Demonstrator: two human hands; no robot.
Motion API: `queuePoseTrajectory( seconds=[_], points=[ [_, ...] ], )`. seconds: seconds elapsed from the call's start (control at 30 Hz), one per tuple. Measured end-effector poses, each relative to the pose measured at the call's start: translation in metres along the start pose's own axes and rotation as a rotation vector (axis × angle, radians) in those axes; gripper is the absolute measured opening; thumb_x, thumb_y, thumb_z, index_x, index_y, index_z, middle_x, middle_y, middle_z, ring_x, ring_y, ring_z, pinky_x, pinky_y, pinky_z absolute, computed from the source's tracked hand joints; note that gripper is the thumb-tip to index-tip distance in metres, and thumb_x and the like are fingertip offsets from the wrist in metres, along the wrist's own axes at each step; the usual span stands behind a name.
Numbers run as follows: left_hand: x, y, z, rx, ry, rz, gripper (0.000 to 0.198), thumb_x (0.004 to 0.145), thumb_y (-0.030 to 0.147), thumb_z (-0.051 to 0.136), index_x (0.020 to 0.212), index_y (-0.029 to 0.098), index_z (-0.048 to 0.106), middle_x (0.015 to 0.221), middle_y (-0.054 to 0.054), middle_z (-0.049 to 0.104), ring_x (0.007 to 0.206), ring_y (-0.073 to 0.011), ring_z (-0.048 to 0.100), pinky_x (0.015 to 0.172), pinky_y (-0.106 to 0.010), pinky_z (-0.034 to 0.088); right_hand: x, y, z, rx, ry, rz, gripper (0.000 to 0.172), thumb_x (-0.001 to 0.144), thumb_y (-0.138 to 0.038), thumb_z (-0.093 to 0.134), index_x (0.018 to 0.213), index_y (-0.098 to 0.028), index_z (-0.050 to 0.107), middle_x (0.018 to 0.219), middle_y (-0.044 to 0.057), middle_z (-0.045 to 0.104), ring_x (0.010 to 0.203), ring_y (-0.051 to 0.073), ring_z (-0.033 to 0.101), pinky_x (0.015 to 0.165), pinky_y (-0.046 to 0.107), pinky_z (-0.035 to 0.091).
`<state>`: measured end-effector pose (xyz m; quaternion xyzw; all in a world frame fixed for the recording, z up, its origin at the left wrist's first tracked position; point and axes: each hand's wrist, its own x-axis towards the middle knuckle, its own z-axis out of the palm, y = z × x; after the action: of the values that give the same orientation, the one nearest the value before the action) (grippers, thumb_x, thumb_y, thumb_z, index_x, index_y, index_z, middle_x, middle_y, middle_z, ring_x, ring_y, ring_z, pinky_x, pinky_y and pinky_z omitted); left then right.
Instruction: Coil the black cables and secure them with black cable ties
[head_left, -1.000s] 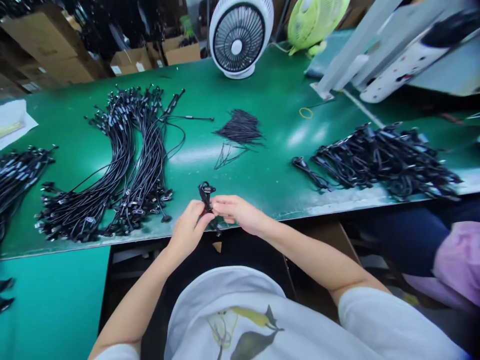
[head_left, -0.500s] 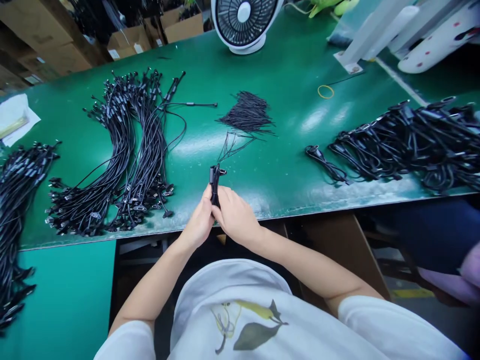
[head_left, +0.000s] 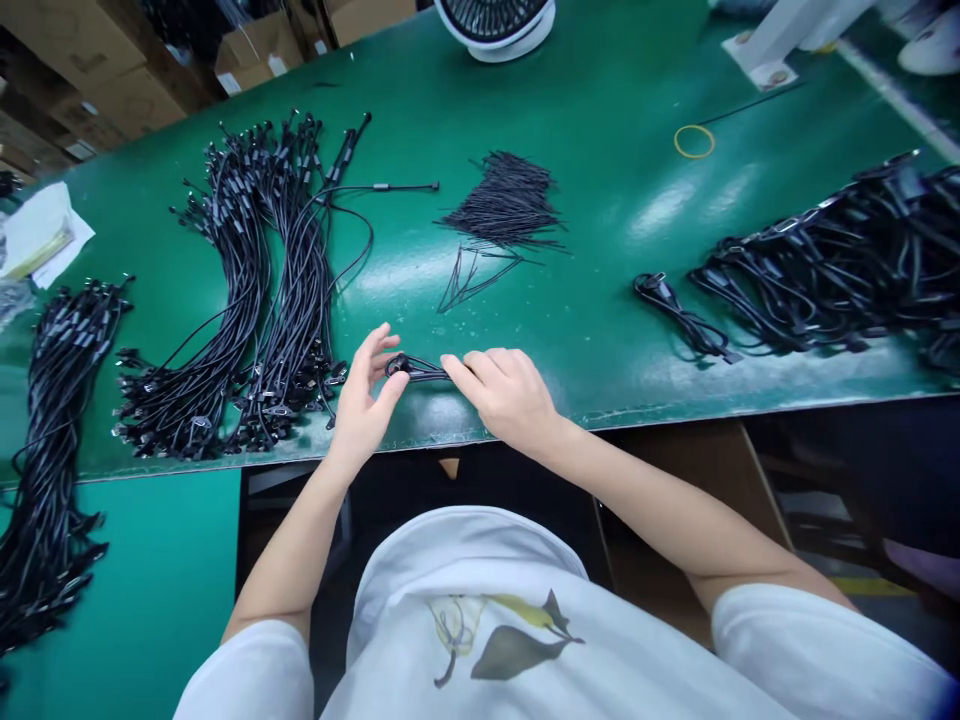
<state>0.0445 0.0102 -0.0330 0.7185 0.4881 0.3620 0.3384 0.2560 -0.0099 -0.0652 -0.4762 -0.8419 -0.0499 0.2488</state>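
Note:
A short folded black cable [head_left: 417, 369] lies level between my two hands over the near edge of the green table [head_left: 600, 230]. My left hand [head_left: 362, 403] pinches its looped left end between thumb and forefinger, with the other fingers spread. My right hand [head_left: 506, 393] grips its right part, fingers curled over it. To the left of my hands lies a big curved bundle of black cables with plugs [head_left: 255, 290]. A small heap of thin black ties [head_left: 504, 205] lies farther back.
A tangled pile of black cables [head_left: 847, 265] fills the right side, with one coiled cable [head_left: 679, 318] apart from it. Another bundle [head_left: 52, 420] hangs off the far left. A yellow rubber band [head_left: 694, 141], a white fan base [head_left: 497, 20] and cardboard boxes [head_left: 247, 60] are at the back.
The cable was held upright in both hands at the table's edge; now it is turned level and lowered toward the table. The view has tilted down and forward.

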Motion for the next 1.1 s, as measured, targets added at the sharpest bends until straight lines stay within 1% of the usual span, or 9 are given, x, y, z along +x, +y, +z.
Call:
queuePoseTrajectory(
  seconds=[0.17, 0.4, 0.47, 0.57, 0.67, 0.73, 0.87, 0.97, 1.1],
  points=[
    [0.009, 0.006, 0.000, 0.444, -0.025, 0.341, 0.027, 0.097, 0.030, 0.049, 0.114, 0.021, 0.068, 0.109, -0.007, 0.073, 0.114, -0.0217, 0.064, 0.101, -0.042, 0.050, -0.008, -0.001, 0.005, -0.030, -0.004, 0.012, 0.036, 0.096, -0.013, 0.035, 0.123, -0.015, 0.058, 0.086, 0.008, 0.057, 0.079, 0.019, 0.041, 0.069, 0.035, 0.027],
    [0.026, 0.001, 0.005, 0.502, -0.035, 0.460, 0.029, 0.094, 0.037, 0.053, 0.113, 0.021, 0.069, 0.104, -0.007, 0.074, 0.107, -0.0219, 0.065, 0.094, -0.041, 0.052, -0.012, -0.001, 0.005, -0.155, 0.007, 0.029, 0.042, 0.095, -0.030, 0.043, 0.128, -0.008, 0.056, 0.082, 0.010, 0.055, 0.077, 0.022, 0.039, 0.066, 0.036, 0.025],
    [0.031, 0.001, 0.004, 0.494, -0.071, 0.454, 0.032, 0.093, 0.041, 0.055, 0.113, 0.021, 0.069, 0.103, -0.007, 0.074, 0.102, -0.0216, 0.065, 0.092, -0.040, 0.051, -0.013, 0.004, 0.005, -0.179, 0.039, 0.014, 0.038, 0.097, -0.034, 0.043, 0.123, -0.012, 0.060, 0.079, 0.009, 0.054, 0.076, 0.021, 0.039, 0.066, 0.035, 0.025],
    [0.037, 0.005, 0.004, 0.444, -0.115, 0.397, 0.036, 0.091, 0.045, 0.056, 0.114, 0.019, 0.067, 0.099, -0.007, 0.073, 0.094, -0.0195, 0.064, 0.087, -0.036, 0.049, -0.013, 0.012, 0.005, -0.147, 0.038, 0.015, 0.030, 0.098, -0.021, 0.037, 0.115, -0.018, 0.063, 0.079, 0.007, 0.056, 0.076, 0.019, 0.041, 0.069, 0.035, 0.026],
    [0.040, 0.009, 0.010, 0.453, -0.140, 0.350, 0.038, 0.092, 0.049, 0.053, 0.110, 0.019, 0.067, 0.095, -0.006, 0.072, 0.088, -0.0184, 0.061, 0.083, -0.034, 0.046, -0.010, 0.019, 0.006, -0.084, 0.025, 0.023, 0.034, 0.099, -0.014, 0.032, 0.109, -0.019, 0.063, 0.095, 0.009, 0.061, 0.084, 0.018, 0.046, 0.072, 0.035, 0.028],
    [0.041, 0.010, 0.017, 0.511, -0.105, 0.358, 0.038, 0.093, 0.050, 0.049, 0.101, 0.018, 0.067, 0.089, -0.005, 0.070, 0.084, -0.0185, 0.058, 0.081, -0.034, 0.043, -0.007, 0.021, 0.007, -0.052, -0.014, 0.015, 0.035, 0.100, -0.015, 0.029, 0.109, -0.017, 0.063, 0.096, 0.010, 0.062, 0.081, 0.017, 0.047, 0.069, 0.034, 0.028],
    [0.045, 0.006, 0.032, 0.631, 0.055, 0.400, 0.047, 0.098, 0.050, 0.038, 0.073, 0.017, 0.061, 0.069, -0.005, 0.060, 0.070, -0.0177, 0.050, 0.071, -0.033, 0.036, -0.006, 0.017, 0.011, -0.039, -0.100, -0.020, 0.037, 0.101, -0.018, 0.027, 0.116, -0.015, 0.061, 0.073, 0.005, 0.055, 0.066, 0.016, 0.040, 0.061, 0.034, 0.021],
    [0.051, 0.004, 0.039, 0.668, 0.150, 0.305, 0.055, 0.101, 0.048, 0.026, 0.064, 0.019, 0.055, 0.059, -0.003, 0.054, 0.063, -0.0168, 0.047, 0.066, -0.032, 0.033, -0.005, 0.010, 0.015, -0.116, -0.071, -0.016, 0.038, 0.101, -0.019, 0.029, 0.122, -0.015, 0.059, 0.075, 0.006, 0.056, 0.068, 0.017, 0.041, 0.062, 0.035, 0.020],
    [0.058, 0.008, 0.050, 0.770, 0.152, 0.164, 0.055, 0.099, 0.053, 0.031, 0.062, 0.019, 0.056, 0.056, -0.005, 0.054, 0.060, -0.0180, 0.051, 0.062, -0.032, 0.031, 0.000, 0.008, 0.016, -0.172, -0.071, 0.040, 0.044, 0.102, -0.041, 0.034, 0.127, -0.013, 0.058, 0.082, 0.008, 0.058, 0.074, 0.019, 0.042, 0.064, 0.035, 0.019]
  ],
)
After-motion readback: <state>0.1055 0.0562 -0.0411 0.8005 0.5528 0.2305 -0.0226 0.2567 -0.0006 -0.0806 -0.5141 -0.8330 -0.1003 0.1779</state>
